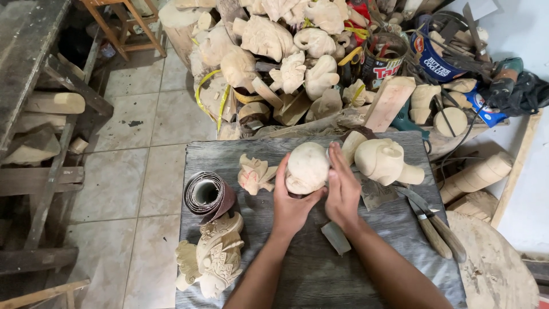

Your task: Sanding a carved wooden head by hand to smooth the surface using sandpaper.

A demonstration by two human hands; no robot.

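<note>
A rounded, pale wood carving (307, 167) stands at the middle of the grey surface (309, 269), smooth and unfinished, its top domed and its lower edge shaded. The left hand (291, 203) cups it from below and the side, fingers wrapped around it. The right hand (342, 191) presses flat against its right flank, fingers straight and together; whether anything lies under that palm cannot be made out. The carving's far side and base are hidden. Near it lie a sandpaper roll (207, 194), a detailed carved figure (210, 256), a small carved piece (254, 173), another pale carving (384, 161) and knives (432, 220).
</note>
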